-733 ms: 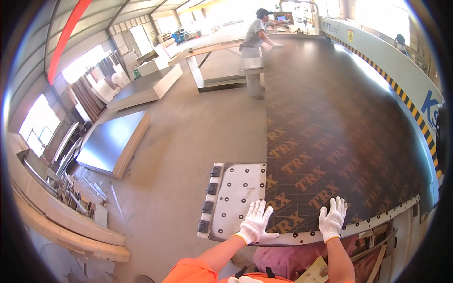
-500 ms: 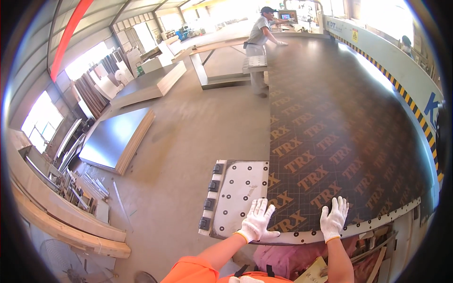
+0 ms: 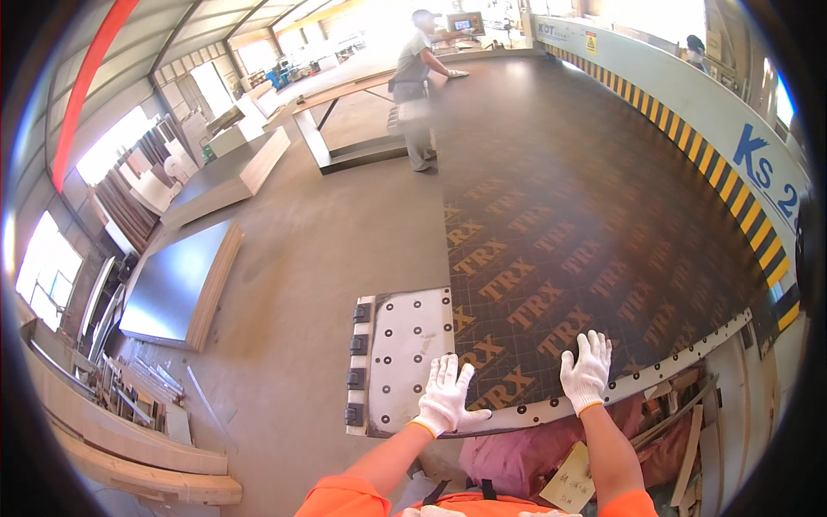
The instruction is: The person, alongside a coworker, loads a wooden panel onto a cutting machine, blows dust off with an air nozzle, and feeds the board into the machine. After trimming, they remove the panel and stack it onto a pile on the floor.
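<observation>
A large dark brown film-faced plywood sheet with orange lettering lies flat on the machine bed. My left hand, in a white knit glove, rests with fingers stretched over the sheet's near left corner and the white support table dotted with black rollers. My right hand, gloved the same way, lies flat on the sheet near its front edge, fingers pointing away from me. Neither hand grips anything. The sheet's right side runs along the machine beam, and glare hides part of its far surface.
The panel saw's long beam with black-and-yellow stripes borders the right. A co-worker stands at the far left, one hand on the sheet, the other near a control screen. Board stacks lie on the left floor. Purple wrapping sits below the table.
My view has turned slightly right, so the scene sits further left in the picture. My hands stay flat in about the same places on the sheet and table.
</observation>
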